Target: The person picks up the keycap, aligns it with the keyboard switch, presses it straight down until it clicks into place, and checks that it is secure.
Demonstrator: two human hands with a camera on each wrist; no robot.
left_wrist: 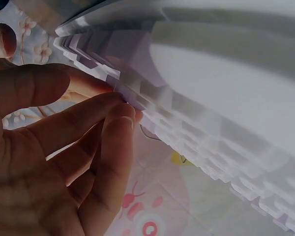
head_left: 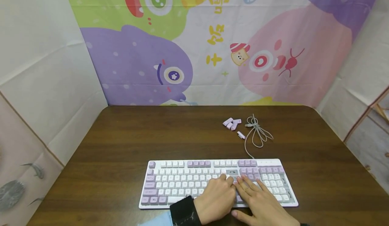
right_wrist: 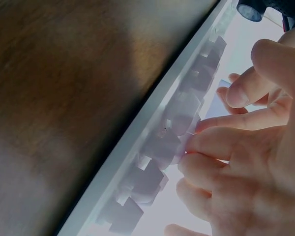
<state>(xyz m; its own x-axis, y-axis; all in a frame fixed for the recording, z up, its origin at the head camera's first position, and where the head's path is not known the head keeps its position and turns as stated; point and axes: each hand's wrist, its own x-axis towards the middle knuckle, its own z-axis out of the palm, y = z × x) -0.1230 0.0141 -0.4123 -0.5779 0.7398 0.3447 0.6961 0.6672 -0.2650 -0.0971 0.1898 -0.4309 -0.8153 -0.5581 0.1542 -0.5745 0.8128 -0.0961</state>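
A white and lilac keyboard (head_left: 182, 200) lies flat near the table's front edge. Over its right-centre part, my left hand (head_left: 216, 199) bends its fingers down onto the keys. In the left wrist view the fingertips (left_wrist: 122, 110) touch a lilac keycap area; whether they hold a loose cap is hidden. Close beside it, my right hand (head_left: 258, 200) lies with fingers spread over the keys, its index finger against the left fingers. The right wrist view has its fingertips (right_wrist: 191, 142) at the side of a row of lilac keycaps (right_wrist: 162, 147). Switch slots without caps (head_left: 232, 172) show above the hands.
Several loose lilac keycaps (head_left: 232, 124) lie behind the keyboard, with a small lilac-white piece (head_left: 241, 135) nearby. A tied grey cable (head_left: 258, 133) runs from the keyboard's back edge. A cartoon-print cloth (head_left: 212, 67) hangs behind the brown table (head_left: 121, 141).
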